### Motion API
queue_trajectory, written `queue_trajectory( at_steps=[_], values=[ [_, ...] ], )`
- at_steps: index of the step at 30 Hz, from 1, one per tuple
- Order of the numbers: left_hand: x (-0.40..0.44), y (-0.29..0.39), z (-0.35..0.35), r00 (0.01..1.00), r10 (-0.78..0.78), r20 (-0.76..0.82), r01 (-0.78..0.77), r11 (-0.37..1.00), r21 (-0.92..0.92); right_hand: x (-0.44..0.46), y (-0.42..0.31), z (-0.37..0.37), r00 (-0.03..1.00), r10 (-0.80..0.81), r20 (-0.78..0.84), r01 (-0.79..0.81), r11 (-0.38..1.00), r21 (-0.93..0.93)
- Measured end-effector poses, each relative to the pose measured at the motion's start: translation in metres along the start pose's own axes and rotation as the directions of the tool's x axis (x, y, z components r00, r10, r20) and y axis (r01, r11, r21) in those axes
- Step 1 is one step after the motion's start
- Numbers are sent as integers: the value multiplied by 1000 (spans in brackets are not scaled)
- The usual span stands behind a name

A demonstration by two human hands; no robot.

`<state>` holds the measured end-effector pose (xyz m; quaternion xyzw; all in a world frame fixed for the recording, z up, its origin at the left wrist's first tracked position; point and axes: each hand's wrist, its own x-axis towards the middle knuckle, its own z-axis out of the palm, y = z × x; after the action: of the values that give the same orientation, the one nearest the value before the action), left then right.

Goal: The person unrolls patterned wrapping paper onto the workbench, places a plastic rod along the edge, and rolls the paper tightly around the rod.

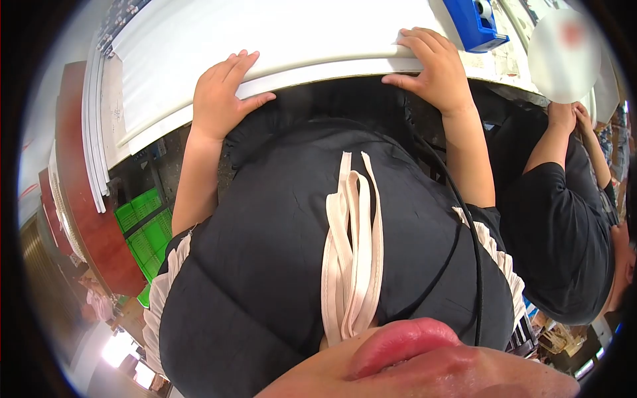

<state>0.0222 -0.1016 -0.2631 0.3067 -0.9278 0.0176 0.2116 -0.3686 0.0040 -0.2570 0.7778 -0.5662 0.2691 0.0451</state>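
A wide white sheet with a rounded, rolled-looking near edge covers the work table in front of me. My left hand rests on the left part of that edge, fingers stretched forward and thumb out along the front. Further right, my right hand lies on the same edge with its fingers spread and its thumb pointing inward. Neither hand is closed round anything. Whether the sheet is paper, film or cloth I cannot tell.
A blue tape dispenser stands just beyond my right hand. A co-worker in black sits close on my right, near a blurred whitish round object. Green crates and a reddish-brown board are at left.
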Motion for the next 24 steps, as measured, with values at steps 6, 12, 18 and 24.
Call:
queue_trajectory(
  at_steps=[6, 12, 18, 24],
  values=[
    [3, 0, -19, 997, 41, 70, -37, 998, -56, -3, -2, -6, 999, -48, 4, 48, 999, -14],
    [-4, 1, -21, 999, 48, 23, -47, 996, -73, -1, -7, -16, 1000, -21, 23, 21, 1000, -6],
    [-22, -5, -14, 999, 15, -50, -18, 998, -61, -6, -6, -8, 999, -34, -1, 34, 999, -11],
    [-74, -47, -19, 992, -121, -29, 123, 990, 63, -29, -4, -3, 993, 84, -83, -89, 995, -50]
  ],
)
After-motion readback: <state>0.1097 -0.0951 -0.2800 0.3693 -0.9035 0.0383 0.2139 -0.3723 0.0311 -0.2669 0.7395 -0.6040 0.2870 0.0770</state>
